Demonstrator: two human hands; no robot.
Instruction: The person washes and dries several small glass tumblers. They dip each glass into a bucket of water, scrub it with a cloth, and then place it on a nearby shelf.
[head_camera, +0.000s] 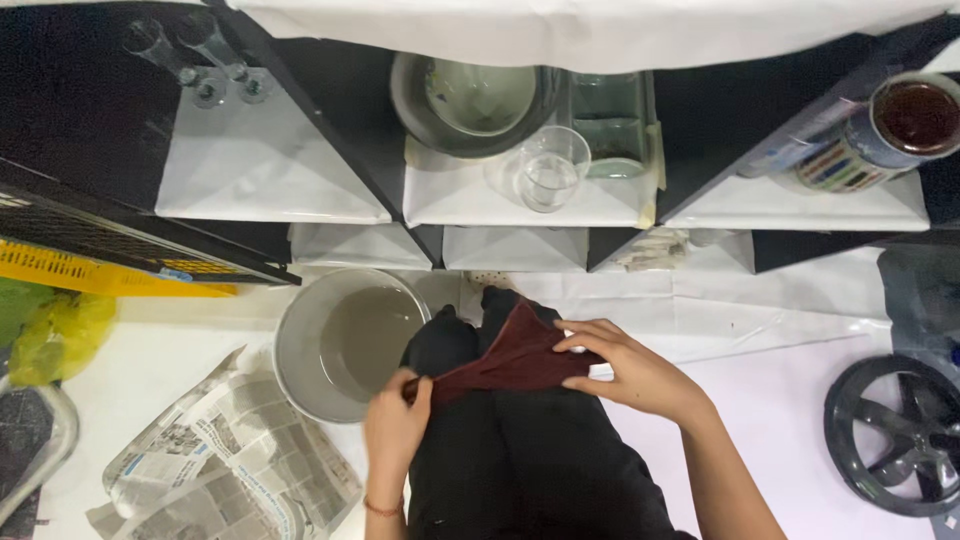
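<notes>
Left hand (395, 425) pinches corner of dark red cloth (510, 360), right hand (625, 370) grips opposite edge, stretching it flat over lap. Grey water bowl (300, 350) just beyond left hand; newspaper (230, 460) beside it.

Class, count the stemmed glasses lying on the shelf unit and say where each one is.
2. Both lie on their sides in the left compartment of the shelf: one stemmed glass further left, the other stemmed glass just right of it. More may be hidden beyond the frame's top edge.
</notes>
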